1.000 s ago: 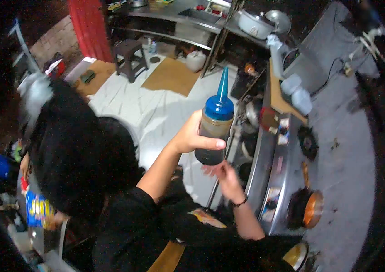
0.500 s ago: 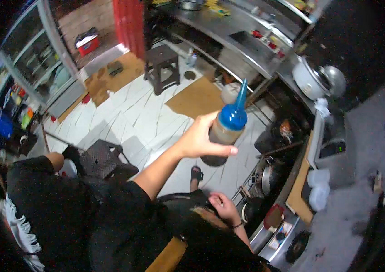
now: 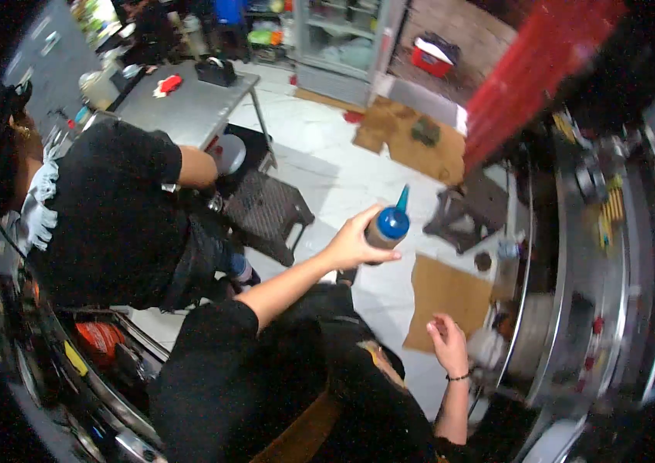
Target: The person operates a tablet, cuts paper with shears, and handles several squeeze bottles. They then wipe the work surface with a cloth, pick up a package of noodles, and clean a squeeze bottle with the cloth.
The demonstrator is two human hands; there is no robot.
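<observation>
- So, the left hand (image 3: 352, 245) is up near the middle of the frame, its grip wrapped tight around a squeeze bottle (image 3: 384, 230), thumb across the front and fingers round the back.
- That squeeze bottle has a blue cap with a pointed nozzle and dark brownish stuff inside. It's tilted a bit, with the nozzle aiming toward the upper right.
- It's held in the air over the white tiled floor (image 3: 327, 166), not resting on anything.
- The right hand (image 3: 449, 344) is lower down, right of centre. Its grip is spread with the fingers loosely curled, holding nothing, and there's a dark band round the wrist.
- That hand hangs just beside the edge of the long steel desk (image 3: 574, 309) that runs down the right side of the frame. Can't tell if it actually touches.
- A flat sheet of cardboard (image 3: 443, 293) lies on the floor, sitting between the two hands in the frame.
- There's a dark stool (image 3: 468, 214) just right of the bottle and a mesh-top stool (image 3: 267, 210) to its left.
- Another person (image 3: 111, 224) in a black top is bent over at the left of the frame, near a second steel desk (image 3: 181, 112) in the upper left. The small bits on it are too blurry to name.
- A red curtain (image 3: 543, 69) hangs in the upper right, and a red cooler box (image 3: 432, 55) sits on the floor at top centre.
</observation>
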